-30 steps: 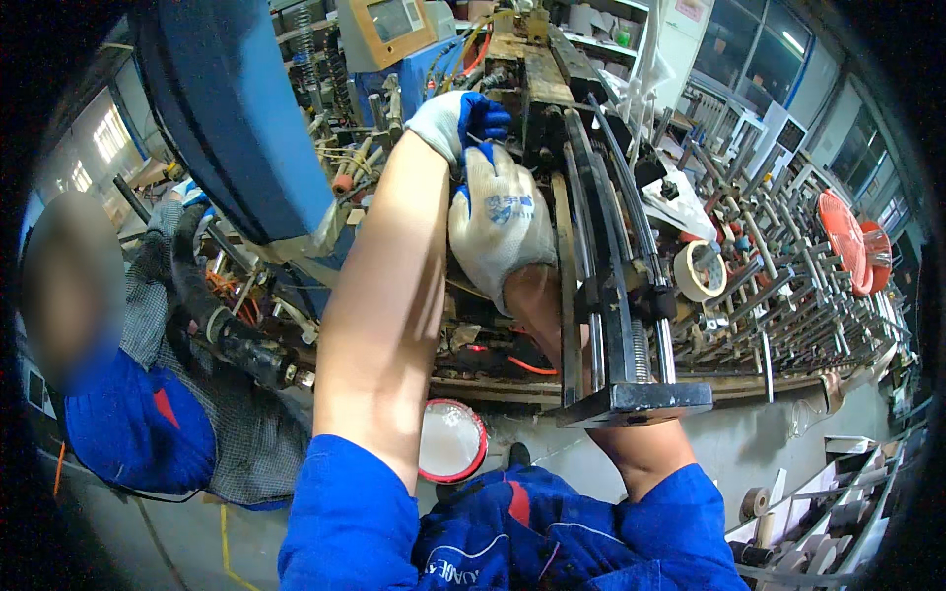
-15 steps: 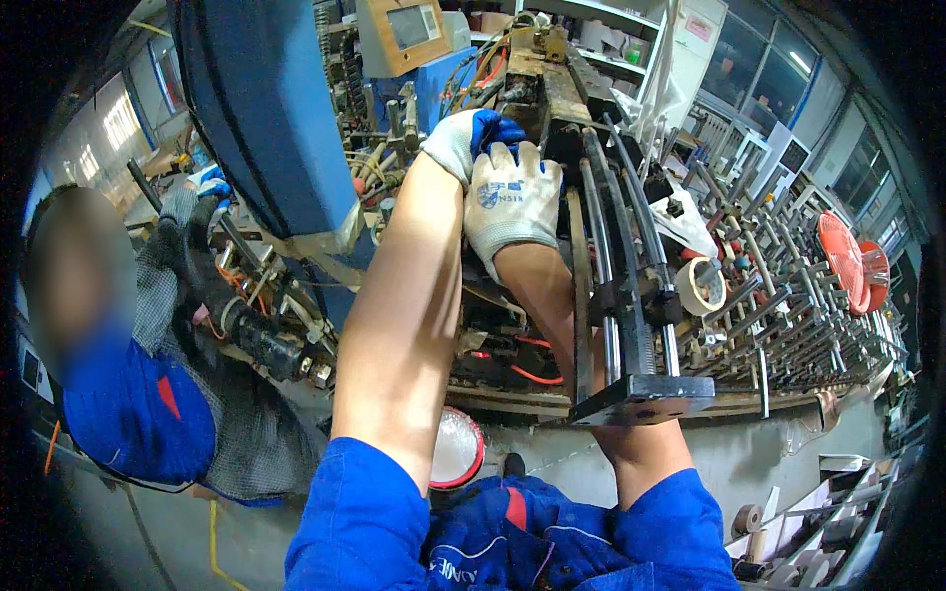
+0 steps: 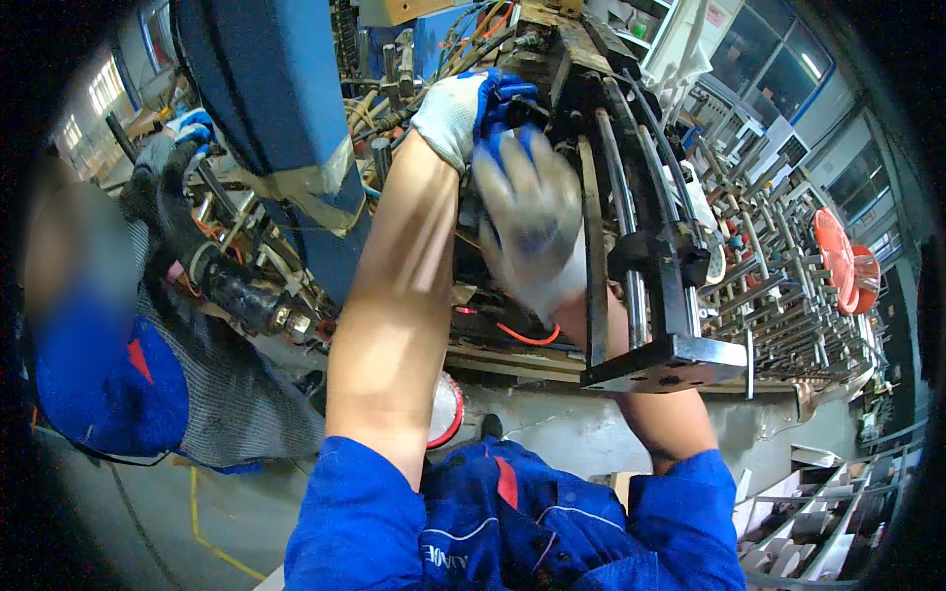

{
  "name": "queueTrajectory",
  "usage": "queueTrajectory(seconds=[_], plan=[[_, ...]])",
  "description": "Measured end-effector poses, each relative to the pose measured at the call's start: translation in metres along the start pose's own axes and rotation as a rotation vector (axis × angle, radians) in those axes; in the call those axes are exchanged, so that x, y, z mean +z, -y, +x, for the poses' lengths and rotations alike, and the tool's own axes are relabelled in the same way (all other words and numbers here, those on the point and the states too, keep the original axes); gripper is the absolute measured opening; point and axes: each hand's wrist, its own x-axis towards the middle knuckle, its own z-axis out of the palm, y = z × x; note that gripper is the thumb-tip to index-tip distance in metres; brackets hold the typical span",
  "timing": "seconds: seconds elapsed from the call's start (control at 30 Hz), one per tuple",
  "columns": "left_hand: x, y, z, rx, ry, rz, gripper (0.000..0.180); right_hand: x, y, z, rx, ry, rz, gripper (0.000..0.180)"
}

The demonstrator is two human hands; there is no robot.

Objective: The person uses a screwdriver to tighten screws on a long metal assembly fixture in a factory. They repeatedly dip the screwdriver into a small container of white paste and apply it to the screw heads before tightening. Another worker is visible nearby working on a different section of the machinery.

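Both hands wear white work gloves with blue palms. My left hand (image 3: pixel 461 116) is at the dark machine head (image 3: pixel 581 74), its fingers curled round something that the glove hides. Just below and to the right, my right hand (image 3: pixel 530 202) is blurred by motion, back of the glove upward. Whether its fingers hold anything does not show. My right forearm passes beneath the black slide frame (image 3: pixel 670 364), whose steel guide rods (image 3: pixel 631 227) run along its right side.
On the left, a person in blue with a gloved hand (image 3: pixel 187 133) works beside a blue machine column (image 3: pixel 271 108). Many metal rods (image 3: pixel 778 286) stand on the right, with red plastic baskets (image 3: pixel 836 251) beyond. A red-rimmed bucket (image 3: pixel 445 414) sits on the floor below.
My right hand has shifted slightly down and right, away from the left, and is now blurred. My left hand stays by the machine head. The whole view has tilted a little.
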Motion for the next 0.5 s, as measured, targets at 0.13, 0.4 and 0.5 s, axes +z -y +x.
queueTrajectory(seconds=[0.13, 0.4, 0.5], plan=[[0.004, -0.012, -0.002, -0.159, 0.075, -0.308, 0.046, -0.107, 0.001, -0.098, -0.131, 0.659, 0.174, 0.046], [0.026, -0.011, 0.013, -0.532, -0.27, -0.577, 0.031, -0.247, -0.123, 0.017, 0.394, 0.475, -0.021, 0.025], [0.03, -0.021, 0.02, -0.537, -0.284, -0.427, 0.03, -0.202, -0.135, 0.094, 0.145, 0.359, 0.092, 0.027]])
